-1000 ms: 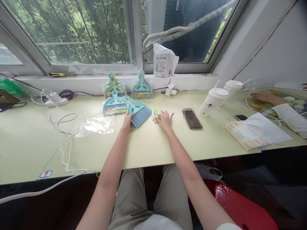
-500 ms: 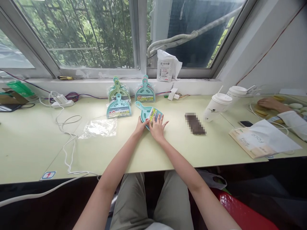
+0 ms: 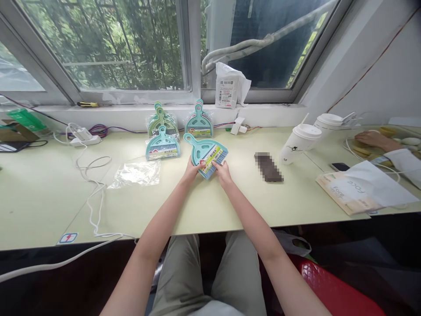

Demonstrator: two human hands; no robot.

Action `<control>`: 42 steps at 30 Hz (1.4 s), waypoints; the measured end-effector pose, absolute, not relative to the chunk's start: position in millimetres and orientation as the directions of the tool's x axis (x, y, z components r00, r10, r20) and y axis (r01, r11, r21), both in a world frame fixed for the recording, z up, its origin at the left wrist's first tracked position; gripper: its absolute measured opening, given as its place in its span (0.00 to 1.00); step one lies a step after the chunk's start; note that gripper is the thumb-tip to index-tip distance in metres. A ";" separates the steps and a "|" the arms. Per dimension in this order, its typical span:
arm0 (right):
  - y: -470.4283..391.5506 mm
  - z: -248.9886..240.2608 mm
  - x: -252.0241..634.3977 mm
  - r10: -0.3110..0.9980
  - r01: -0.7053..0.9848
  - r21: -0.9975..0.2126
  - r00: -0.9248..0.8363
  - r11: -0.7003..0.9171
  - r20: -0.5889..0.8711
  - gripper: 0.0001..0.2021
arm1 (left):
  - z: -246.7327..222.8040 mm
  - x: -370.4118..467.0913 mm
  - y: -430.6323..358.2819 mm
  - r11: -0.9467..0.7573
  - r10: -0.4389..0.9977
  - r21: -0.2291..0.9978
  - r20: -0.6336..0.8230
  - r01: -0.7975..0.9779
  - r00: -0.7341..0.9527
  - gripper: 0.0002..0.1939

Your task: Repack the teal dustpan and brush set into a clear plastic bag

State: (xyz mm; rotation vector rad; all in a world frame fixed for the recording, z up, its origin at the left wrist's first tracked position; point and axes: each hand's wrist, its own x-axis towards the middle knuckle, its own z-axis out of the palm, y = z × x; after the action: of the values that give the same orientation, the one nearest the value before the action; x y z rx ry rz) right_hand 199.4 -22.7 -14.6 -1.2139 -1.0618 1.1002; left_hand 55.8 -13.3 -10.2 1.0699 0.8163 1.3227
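A turquoise dustpan [image 3: 201,151] with a small brush [image 3: 222,154] set in it and a yellow-green label [image 3: 210,160] across the front is held tilted over the table. My left hand [image 3: 191,170] grips its lower left edge, thumb on the front by the label. At the lower right edge, my right hand [image 3: 222,172] pinches the set with its thumb on the front. Behind it, a wrapped turquoise dustpan set [image 3: 163,144] leans before green ones [image 3: 160,120], and another stack of dustpan sets [image 3: 199,120] rests against the wall. A clear plastic bag [image 3: 136,173] lies crumpled to the left.
A phone-sized blurred dark object [image 3: 269,167], white paper cups [image 3: 301,142] and a tissue pack [image 3: 351,191] are on the right. Another person's hand [image 3: 373,138] is at the far right. White cables [image 3: 95,202] and a power strip [image 3: 86,139] lie on the left.
My right hand has moved from lying spread over the label to pinching the lower right edge. More of the label and brush shows now. The dustpan has turned slightly to face me.
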 end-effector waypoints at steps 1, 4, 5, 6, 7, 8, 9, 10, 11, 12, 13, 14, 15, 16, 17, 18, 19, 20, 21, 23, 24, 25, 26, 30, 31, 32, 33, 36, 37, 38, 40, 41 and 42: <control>-21.3 -15.5 201.0 0.993 -0.217 -0.976 0.115 -0.003 -0.028 0.20 | -8.9 55.4 -14.0 -0.076 0.985 0.937 0.123 -0.341 0.120 0.35; -20.5 -12.9 204.3 0.990 -0.476 -0.872 0.021 -0.111 -0.137 0.12 | -5.7 51.8 -14.8 -0.100 0.978 0.943 0.152 -0.319 0.143 0.34; -21.0 -11.0 204.9 0.989 -0.500 -0.856 -0.002 -0.130 -0.149 0.12 | -4.7 50.0 -14.6 -0.102 0.976 0.946 0.155 -0.309 0.152 0.33; -21.7 -8.9 205.3 0.987 -0.514 -0.845 -0.026 -0.148 -0.157 0.12 | -3.8 48.0 -14.4 -0.100 0.975 0.949 0.154 -0.300 0.163 0.33; -22.6 -7.1 205.4 0.986 -0.523 -0.837 -0.047 -0.162 -0.161 0.12 | -2.8 46.0 -14.2 -0.096 0.973 0.951 0.152 -0.292 0.174 0.33; -23.4 -5.5 205.5 0.985 -0.528 -0.832 -0.063 -0.169 -0.160 0.13 | -1.9 44.2 -13.9 -0.092 0.971 0.954 0.149 -0.286 0.186 0.33; -24.0 -4.4 205.5 0.985 -0.531 -0.830 -0.074 -0.170 -0.155 0.13 | -1.0 42.5 -13.8 -0.091 0.969 0.955 0.149 -0.282 0.195 0.32; -24.5 -3.8 205.5 0.985 -0.532 -0.829 -0.084 -0.171 -0.149 0.13 | -0.2 41.0 -13.6 -0.094 0.967 0.956 0.154 -0.279 0.202 0.32; -24.8 -3.7 205.5 0.985 -0.530 -0.830 -0.092 -0.171 -0.144 0.13 | 0.3 39.9 -13.5 -0.100 0.965 0.956 0.161 -0.275 0.208 0.32; -24.8 -4.0 205.6 0.985 -0.526 -0.833 -0.099 -0.173 -0.142 0.13 | 0.6 38.9 -13.4 -0.107 0.962 0.957 0.168 -0.269 0.213 0.33; -24.5 -4.7 205.8 0.985 -0.521 -0.836 -0.105 -0.174 -0.139 0.13 | 0.6 38.3 -13.3 -0.116 0.961 0.958 0.175 -0.263 0.216 0.33; -24.1 -5.5 206.0 0.985 -0.517 -0.838 -0.111 -0.173 -0.136 0.12 | 0.3 37.9 -13.3 -0.122 0.959 0.959 0.180 -0.256 0.218 0.34; -23.5 -6.5 206.2 0.985 -0.514 -0.840 -0.117 -0.172 -0.130 0.12 | -0.3 37.8 -13.2 -0.127 0.959 0.961 0.182 -0.247 0.218 0.34; -22.8 -7.5 206.3 0.985 -0.512 -0.842 -0.118 -0.168 -0.124 0.11 | -1.1 38.0 -13.1 -0.131 0.959 0.963 0.184 -0.237 0.217 0.35; -22.1 -8.3 206.3 0.986 -0.511 -0.844 -0.115 -0.162 -0.120 0.10 | -1.9 38.5 -13.0 -0.137 0.958 0.964 0.187 -0.227 0.215 0.35; -21.4 -9.0 206.3 0.987 -0.510 -0.846 -0.107 -0.157 -0.119 0.10 | -2.5 39.1 -13.0 -0.145 0.957 0.965 0.192 -0.217 0.215 0.36; -20.8 -9.4 206.2 0.988 -0.509 -0.847 -0.097 -0.153 -0.120 0.09 | -2.5 39.7 -13.1 -0.155 0.955 0.967 0.199 -0.202 0.219 0.36; -20.4 -9.6 206.1 0.989 -0.508 -0.848 -0.084 -0.149 -0.123 0.09 | -1.9 40.2 -13.1 -0.165 0.951 0.970 0.205 -0.180 0.230 0.36; -20.2 -9.6 206.1 0.990 -0.510 -0.848 -0.070 -0.143 -0.124 0.09 | -0.4 40.0 -13.2 -0.173 0.948 0.974 0.205 -0.145 0.245 0.36; -20.1 -9.4 206.8 0.992 -0.519 -0.846 -0.048 -0.125 -0.117 0.09 | 5.5 36.1 -13.7 -0.185 0.951 0.982 0.184 -0.019 0.248 0.32; -20.2 -9.2 207.4 0.993 -0.525 -0.843 -0.038 -0.112 -0.109 0.09 | 9.6 31.5 -14.1 -0.192 0.964 0.978 0.172 0.082 0.201 0.29; -20.3 -9.3 208.3 0.995 -0.533 -0.841 -0.025 -0.099 -0.101 0.09 | 14.0 24.6 -14.8 -0.188 0.980 0.959 0.168 0.212 0.111 0.26; -20.3 -9.4 209.3 0.995 -0.540 -0.837 -0.012 -0.087 -0.095 0.09 | 18.2 15.4 -15.7 -0.160 0.983 0.917 0.180 0.364 -0.022 0.24; -19.1 -11.2 213.7 0.996 -0.560 -0.827 0.026 -0.058 -0.087 0.08 | 26.2 -37.5 -21.1 0.311 0.786 0.520 0.330 0.796 -0.523 0.24; -18.5 -11.5 214.6 0.996 -0.563 -0.824 0.030 -0.054 -0.086 0.08 | 25.4 -50.7 -22.0 0.433 0.751 0.428 0.317 0.794 -0.580 0.25; -17.9 -11.7 215.3 0.996 -0.567 -0.822 0.034 -0.052 -0.086 0.08 | 23.7 -61.9 -22.5 0.522 0.745 0.362 0.249 0.772 -0.619 0.25; -17.4 -11.7 215.8 0.995 -0.571 -0.820 0.039 -0.051 -0.089 0.08 | 21.7 -70.3 -22.3 0.568 0.749 0.315 0.183 0.760 -0.637 0.22; -16.4 -11.4 216.7 0.992 -0.573 -0.818 0.054 -0.059 -0.110 0.08 | 16.1 -74.9 -19.4 0.584 0.781 0.243 0.092 0.774 -0.618 0.16; -16.2 -11.4 217.1 0.992 -0.571 -0.819 0.054 -0.065 -0.117 0.08 | 14.8 -70.1 -18.4 0.548 0.809 0.227 0.100 0.805 -0.579 0.16; -16.0 -11.5 217.5 0.991 -0.568 -0.820 0.054 -0.071 -0.123 0.09 | 13.8 -63.0 -17.9 0.494 0.845 0.211 0.109 0.843 -0.523 0.15; -15.5 -11.9 218.7 0.990 -0.568 -0.820 0.059 -0.072 -0.128 0.09 | 11.6 -45.1 -18.6 0.312 0.936 0.189 0.109 0.931 -0.335 0.14; -15.3 -12.2 219.5 0.990 -0.568 -0.820 0.064 -0.068 -0.127 0.09 | 10.3 -35.9 -19.9 0.221 0.964 0.186 0.110 0.957 -0.244 0.15; -15.0 -12.3 220.4 0.990 -0.567 -0.821 0.071 -0.063 -0.125 0.10 | 8.9 -27.2 -21.7 0.133 0.980 0.185 0.119 0.974 -0.157 0.16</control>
State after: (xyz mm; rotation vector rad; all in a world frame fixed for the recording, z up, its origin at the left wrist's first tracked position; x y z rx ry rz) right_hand 220.4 -15.0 -12.3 -0.8714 -0.6382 1.4273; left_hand -27.2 -21.7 8.9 2.0194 2.3413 0.3419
